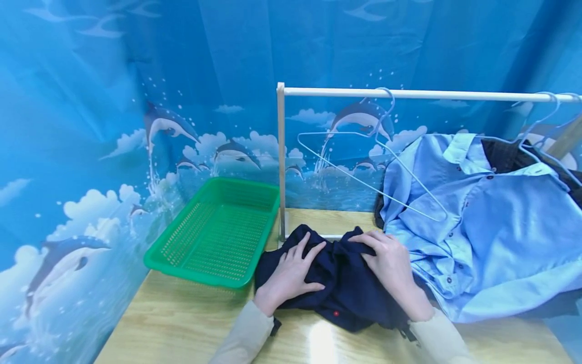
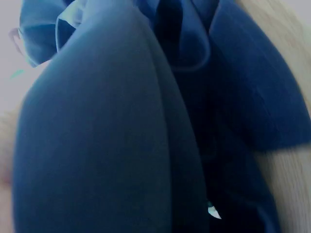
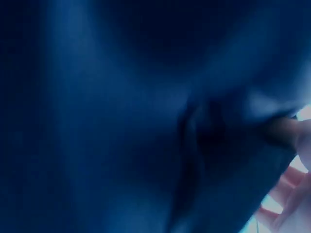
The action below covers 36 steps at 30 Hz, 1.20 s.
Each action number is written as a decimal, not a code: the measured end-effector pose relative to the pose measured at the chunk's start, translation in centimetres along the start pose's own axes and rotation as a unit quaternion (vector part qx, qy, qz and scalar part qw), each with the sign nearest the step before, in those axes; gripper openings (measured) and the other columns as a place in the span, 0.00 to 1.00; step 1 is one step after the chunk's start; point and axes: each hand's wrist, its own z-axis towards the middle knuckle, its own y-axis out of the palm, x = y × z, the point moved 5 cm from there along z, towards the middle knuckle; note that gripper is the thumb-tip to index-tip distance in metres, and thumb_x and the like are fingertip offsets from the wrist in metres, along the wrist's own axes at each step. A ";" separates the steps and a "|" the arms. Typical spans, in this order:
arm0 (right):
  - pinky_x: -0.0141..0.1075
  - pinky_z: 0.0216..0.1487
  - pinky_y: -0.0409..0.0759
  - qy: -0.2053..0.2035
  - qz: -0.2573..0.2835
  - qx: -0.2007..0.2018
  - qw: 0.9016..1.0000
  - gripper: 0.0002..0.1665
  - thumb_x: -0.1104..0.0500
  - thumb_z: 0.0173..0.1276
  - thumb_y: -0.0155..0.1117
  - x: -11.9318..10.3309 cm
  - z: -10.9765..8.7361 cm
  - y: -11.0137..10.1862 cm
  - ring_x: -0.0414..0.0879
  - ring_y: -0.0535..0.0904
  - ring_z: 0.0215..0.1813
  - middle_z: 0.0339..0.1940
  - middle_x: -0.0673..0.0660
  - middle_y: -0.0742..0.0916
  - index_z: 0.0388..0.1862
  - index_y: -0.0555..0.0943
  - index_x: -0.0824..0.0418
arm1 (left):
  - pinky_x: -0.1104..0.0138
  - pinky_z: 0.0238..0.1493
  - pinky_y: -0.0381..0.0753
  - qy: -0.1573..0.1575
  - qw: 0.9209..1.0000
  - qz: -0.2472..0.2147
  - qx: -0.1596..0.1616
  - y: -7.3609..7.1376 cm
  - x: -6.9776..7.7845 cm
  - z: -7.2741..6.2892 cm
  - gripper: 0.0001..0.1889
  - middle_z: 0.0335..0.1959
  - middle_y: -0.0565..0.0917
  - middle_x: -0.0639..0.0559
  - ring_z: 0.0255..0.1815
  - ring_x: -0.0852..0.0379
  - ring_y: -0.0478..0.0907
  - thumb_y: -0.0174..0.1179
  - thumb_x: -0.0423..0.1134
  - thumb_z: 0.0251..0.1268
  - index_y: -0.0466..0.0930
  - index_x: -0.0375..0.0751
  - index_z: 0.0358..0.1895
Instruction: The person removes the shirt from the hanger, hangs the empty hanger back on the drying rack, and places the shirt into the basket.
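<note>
A crumpled dark navy garment with a small red spot near its lower edge lies on the wooden table. My left hand rests on its left half, fingers spread and thumb out to the side. At the garment's upper right, my right hand grips the cloth. The right wrist view shows the thumb against the dark fabric, with the other fingers behind its edge. Folds of the garment fill much of the left wrist view and hide most of the left hand.
A green perforated basket stands left of the garment. Behind it, a white rack carries a bare light-blue hanger. Light-blue shirts on hangers drape to the right, dark clothing behind them. A dolphin-print curtain backs the table.
</note>
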 end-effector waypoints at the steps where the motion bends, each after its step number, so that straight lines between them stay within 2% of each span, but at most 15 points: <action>1: 0.47 0.35 0.81 0.000 0.000 -0.021 1.000 0.25 0.70 0.43 0.82 -0.5 -0.1 1.0 0.52 0.86 0.35 0.36 0.48 0.90 0.40 0.90 0.49 | 0.38 0.65 0.70 0.003 1.000 0.001 0.001 0.1 0.2 0.0 0.53 0.83 0.46 0.39 0.73 0.34 0.65 0.70 0.64 0.58 0.49 0.60 0.82; 4: 0.52 0.47 0.83 0.001 -0.012 -0.120 0.993 0.24 0.70 0.47 0.79 -1.9 -1.3 4.4 0.52 0.88 0.40 0.39 0.51 0.91 0.44 0.89 0.53 | 0.39 0.64 0.71 0.010 1.000 0.008 -0.003 0.4 0.6 0.1 0.52 0.83 0.46 0.40 0.72 0.34 0.65 0.67 0.66 0.58 0.50 0.60 0.82; 7: 0.56 0.56 0.80 -0.010 -0.034 -0.227 0.973 0.20 0.68 0.57 0.75 -2.9 -3.0 6.9 0.51 0.88 0.44 0.41 0.56 0.91 0.50 0.86 0.60 | 0.37 0.64 0.71 0.016 1.000 0.016 -0.015 0.7 0.7 -0.1 0.50 0.83 0.47 0.42 0.73 0.34 0.65 0.67 0.66 0.58 0.52 0.61 0.81; 9: 0.59 0.58 0.79 -0.019 -0.042 -0.265 0.963 0.20 0.67 0.61 0.72 -3.2 -3.9 7.5 0.51 0.88 0.47 0.43 0.58 0.91 0.54 0.83 0.63 | 0.37 0.64 0.70 0.020 0.999 0.014 -0.023 0.8 0.6 -0.2 0.49 0.83 0.47 0.43 0.73 0.33 0.64 0.67 0.65 0.59 0.52 0.63 0.81; 11: 0.60 0.59 0.77 -0.026 -0.034 -0.272 0.961 0.21 0.65 0.64 0.72 -3.3 -4.3 7.4 0.51 0.87 0.50 0.46 0.59 0.90 0.57 0.82 0.63 | 0.37 0.66 0.69 0.023 1.000 -0.002 -0.022 0.6 0.3 -0.2 0.50 0.83 0.48 0.43 0.74 0.33 0.63 0.67 0.64 0.60 0.50 0.63 0.82; 13: 0.61 0.59 0.77 -0.028 -0.016 -0.259 0.965 0.23 0.60 0.66 0.72 -3.1 -4.4 6.6 0.51 0.85 0.55 0.51 0.58 0.89 0.60 0.81 0.60 | 0.38 0.67 0.68 0.022 1.000 -0.019 -0.010 0.1 -0.1 -0.4 0.52 0.83 0.50 0.43 0.75 0.34 0.62 0.66 0.64 0.61 0.45 0.61 0.83; 16: 0.63 0.63 0.72 -0.020 0.010 -0.254 0.967 0.31 0.46 0.70 0.69 -2.5 -4.7 5.1 0.55 0.78 0.66 0.62 0.55 0.84 0.68 0.77 0.54 | 0.38 0.70 0.64 0.019 0.999 -0.033 0.027 -1.0 -1.0 -0.6 0.54 0.82 0.53 0.41 0.76 0.34 0.60 0.66 0.65 0.60 0.43 0.57 0.83; 18: 0.68 0.64 0.68 -0.022 0.024 -0.263 0.964 0.43 0.36 0.64 0.69 -2.0 -5.1 3.9 0.58 0.70 0.73 0.71 0.54 0.78 0.74 0.72 0.51 | 0.36 0.70 0.62 0.009 0.998 -0.034 0.047 -1.5 -1.8 -0.7 0.55 0.81 0.54 0.39 0.77 0.33 0.58 0.67 0.65 0.59 0.45 0.55 0.83; 20: 0.73 0.65 0.62 -0.023 0.028 -0.286 0.958 0.58 0.28 0.52 0.72 -1.4 -5.9 2.8 0.63 0.61 0.78 0.78 0.55 0.69 0.79 0.65 0.48 | 0.36 0.70 0.61 -0.002 0.997 -0.044 0.056 -1.7 -2.6 -0.8 0.55 0.80 0.54 0.36 0.77 0.31 0.56 0.69 0.65 0.57 0.47 0.53 0.83; 22: 0.76 0.64 0.59 -0.015 0.031 -0.313 0.949 0.71 0.27 0.39 0.78 -0.8 -6.7 1.9 0.67 0.55 0.79 0.82 0.56 0.61 0.82 0.58 0.45 | 0.36 0.70 0.61 -0.016 0.997 -0.058 0.049 -1.6 -3.3 -0.9 0.56 0.80 0.52 0.33 0.77 0.30 0.55 0.70 0.64 0.56 0.47 0.52 0.83; 25: 0.77 0.63 0.58 0.009 0.015 -0.339 0.940 0.83 0.29 0.28 0.85 0.1 -7.9 1.3 0.72 0.54 0.78 0.83 0.61 0.54 0.84 0.51 0.43 | 0.35 0.69 0.62 -0.026 0.997 -0.073 0.026 -1.0 -4.0 -0.9 0.59 0.80 0.51 0.32 0.77 0.28 0.54 0.72 0.64 0.52 0.46 0.53 0.83; 27: 0.76 0.62 0.62 0.023 0.001 -0.341 0.940 0.86 0.33 0.26 0.87 0.5 -8.4 1.5 0.72 0.59 0.76 0.83 0.64 0.54 0.84 0.49 0.44 | 0.34 0.67 0.64 -0.027 0.997 -0.072 0.007 -0.5 -4.2 -0.7 0.61 0.80 0.50 0.33 0.77 0.27 0.54 0.74 0.65 0.49 0.44 0.56 0.83; 31: 0.71 0.58 0.71 0.018 -0.022 -0.323 0.946 0.88 0.34 0.26 0.89 0.8 -8.4 3.0 0.69 0.71 0.70 0.81 0.68 0.58 0.84 0.48 0.48 | 0.31 0.64 0.66 -0.014 0.997 -0.063 -0.032 0.4 -3.8 -0.2 0.66 0.81 0.49 0.34 0.76 0.26 0.55 0.76 0.66 0.43 0.40 0.61 0.83; 36: 0.72 0.56 0.72 -0.006 -0.027 -0.310 0.950 0.88 0.33 0.24 0.89 0.7 -7.4 5.1 0.67 0.76 0.65 0.78 0.71 0.63 0.83 0.50 0.52 | 0.28 0.63 0.64 -0.004 0.997 -0.029 -0.074 1.7 -2.5 0.3 0.67 0.81 0.48 0.35 0.77 0.27 0.54 0.77 0.66 0.40 0.41 0.66 0.83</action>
